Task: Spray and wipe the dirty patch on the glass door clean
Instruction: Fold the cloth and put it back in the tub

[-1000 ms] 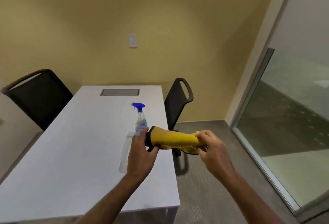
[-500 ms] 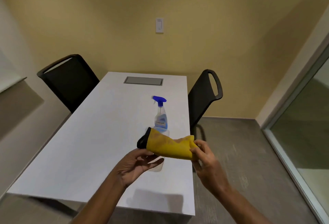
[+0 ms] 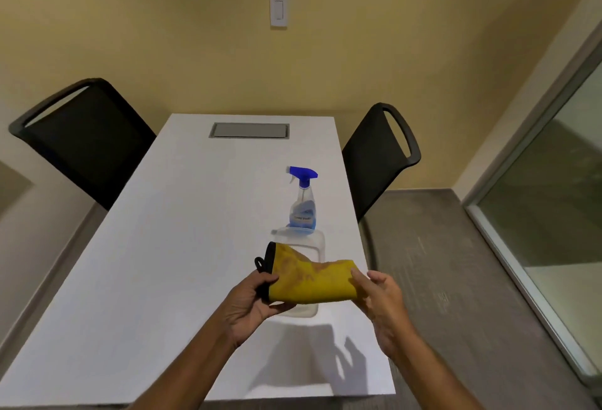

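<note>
Head view: a yellow cloth (image 3: 309,281) is held above the tabletop (image 3: 163,246), long axis from 9 to 3 o'clock, black-trimmed end at 9, gripped by the left hand (image 3: 250,299); the right hand (image 3: 379,292) pinches the other end. A spray bottle (image 3: 303,201) stands at 12 o'clock, nozzle toward 9

left hand (image 3: 250,299) closed, palm up | right hand (image 3: 379,292) pinching, fingers forward | both forearms extended

A small office meeting room: white table (image 3: 182,233), black chairs (image 3: 379,155), glass wall (image 3: 553,188) at right.
</note>
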Available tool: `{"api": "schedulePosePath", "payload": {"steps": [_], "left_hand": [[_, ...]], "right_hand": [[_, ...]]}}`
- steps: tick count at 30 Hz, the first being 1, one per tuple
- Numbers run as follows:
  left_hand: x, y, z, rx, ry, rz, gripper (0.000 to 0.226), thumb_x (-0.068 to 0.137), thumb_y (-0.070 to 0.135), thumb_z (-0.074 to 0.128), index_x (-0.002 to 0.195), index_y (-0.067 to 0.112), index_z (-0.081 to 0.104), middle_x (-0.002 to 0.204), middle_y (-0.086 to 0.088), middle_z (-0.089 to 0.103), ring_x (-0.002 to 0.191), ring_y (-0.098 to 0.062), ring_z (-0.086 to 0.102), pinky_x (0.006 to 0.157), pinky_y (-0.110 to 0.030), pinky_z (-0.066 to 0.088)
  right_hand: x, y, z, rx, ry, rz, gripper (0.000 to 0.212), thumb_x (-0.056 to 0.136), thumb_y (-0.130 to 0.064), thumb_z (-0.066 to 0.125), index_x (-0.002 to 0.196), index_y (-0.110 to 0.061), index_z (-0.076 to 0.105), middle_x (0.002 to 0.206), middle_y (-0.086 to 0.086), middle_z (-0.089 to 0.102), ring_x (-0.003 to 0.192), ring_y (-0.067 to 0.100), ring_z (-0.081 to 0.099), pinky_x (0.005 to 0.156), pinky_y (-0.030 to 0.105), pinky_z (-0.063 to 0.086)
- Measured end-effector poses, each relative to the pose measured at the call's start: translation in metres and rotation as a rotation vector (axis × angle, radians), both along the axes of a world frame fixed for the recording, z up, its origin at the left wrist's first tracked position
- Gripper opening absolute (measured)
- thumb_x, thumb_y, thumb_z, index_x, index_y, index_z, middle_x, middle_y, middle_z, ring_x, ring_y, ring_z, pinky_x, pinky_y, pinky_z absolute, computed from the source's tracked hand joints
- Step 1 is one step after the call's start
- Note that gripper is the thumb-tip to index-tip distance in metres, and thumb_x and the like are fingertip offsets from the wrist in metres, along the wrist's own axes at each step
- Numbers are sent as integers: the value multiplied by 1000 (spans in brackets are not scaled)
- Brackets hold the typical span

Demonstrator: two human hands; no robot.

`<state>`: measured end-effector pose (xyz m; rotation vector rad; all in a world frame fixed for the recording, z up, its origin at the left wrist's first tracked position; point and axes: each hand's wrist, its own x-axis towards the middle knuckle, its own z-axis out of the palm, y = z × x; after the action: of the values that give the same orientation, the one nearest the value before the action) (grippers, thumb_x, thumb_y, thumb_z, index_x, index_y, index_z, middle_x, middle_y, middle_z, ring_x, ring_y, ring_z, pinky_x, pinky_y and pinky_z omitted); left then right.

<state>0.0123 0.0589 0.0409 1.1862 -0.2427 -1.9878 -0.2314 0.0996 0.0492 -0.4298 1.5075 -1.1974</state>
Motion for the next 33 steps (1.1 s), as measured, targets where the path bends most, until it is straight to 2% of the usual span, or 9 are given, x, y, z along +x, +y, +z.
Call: {"api": "schedulePosePath", "payload": {"steps": [3, 5, 7, 10, 15, 18, 22, 28, 33], "left_hand": [[10, -10, -13, -8, -50, -47, 41, 92, 0, 59, 132, 7, 61, 131, -21, 66, 118, -41, 63, 85, -58, 59], [12, -16, -19, -45, -137, -94, 40, 93, 2, 59, 132, 10, 60, 130, -19, 67, 118, -39, 63, 87, -56, 60], [9, -22, -22, -108, -322, -180, 40, 96, 5, 57, 136, 12, 57, 130, -16, 66, 117, -37, 64, 85, -52, 62], [0, -32, -30, -172, -608, -236, 42, 93, 7, 58, 135, 12, 55, 124, -13, 67, 103, -30, 68, 77, -42, 65], [-14, -42, -38, -344, -1041, -231, 21, 82, 12, 69, 103, 11, 64, 83, -9, 68, 71, -24, 63, 61, -35, 55], [-21, -49, -48, -392, -1115, -220, 17, 87, 20, 70, 97, 9, 63, 82, -5, 67, 71, -18, 60, 59, -27, 46], [-26, -57, -63, -400, -1156, -233, 23, 99, 26, 56, 100, 5, 65, 89, -8, 67, 78, -19, 60, 57, -22, 40], [-26, -72, -84, -422, -1223, -260, 21, 97, 21, 58, 81, 8, 61, 75, -6, 62, 71, -22, 56, 55, -26, 38], [-30, -76, -101, -450, -1284, -273, 22, 96, 23, 60, 89, 5, 69, 81, -9, 70, 75, -27, 63, 65, -30, 45]], "right_hand": [[2, -16, -3, 190, -288, -50, 33, 91, -15, 74, 116, 3, 64, 107, 27, 70, 102, 37, 69, 89, 41, 58], [2, -25, -12, 217, -281, -33, 27, 91, -4, 70, 113, 9, 64, 105, 30, 70, 93, 34, 68, 87, 41, 57], [6, -34, -21, 206, -103, 13, 29, 87, 1, 72, 115, 6, 64, 112, 29, 69, 91, 31, 66, 77, 38, 57], [14, -46, -31, 130, 220, 59, 37, 79, 0, 78, 112, -10, 65, 99, 20, 71, 84, 25, 66, 64, 32, 52], [27, -57, -48, 3, 491, 185, 38, 81, -6, 78, 112, -18, 60, 93, 12, 71, 80, 22, 70, 65, 35, 60], [30, -65, -60, -57, 602, 220, 34, 84, -9, 77, 111, -22, 59, 91, 7, 70, 80, 22, 71, 69, 39, 63], [35, -76, -75, -85, 694, 271, 27, 90, -13, 74, 112, -21, 59, 93, 3, 70, 80, 19, 70, 68, 35, 62], [38, -90, -98, -93, 772, 302, 22, 92, -17, 72, 112, -18, 61, 94, 3, 70, 84, 21, 70, 74, 39, 63], [43, -99, -112, -97, 866, 365, 11, 92, -14, 68, 99, -17, 60, 88, 1, 68, 79, 20, 65, 69, 37, 58]]}}
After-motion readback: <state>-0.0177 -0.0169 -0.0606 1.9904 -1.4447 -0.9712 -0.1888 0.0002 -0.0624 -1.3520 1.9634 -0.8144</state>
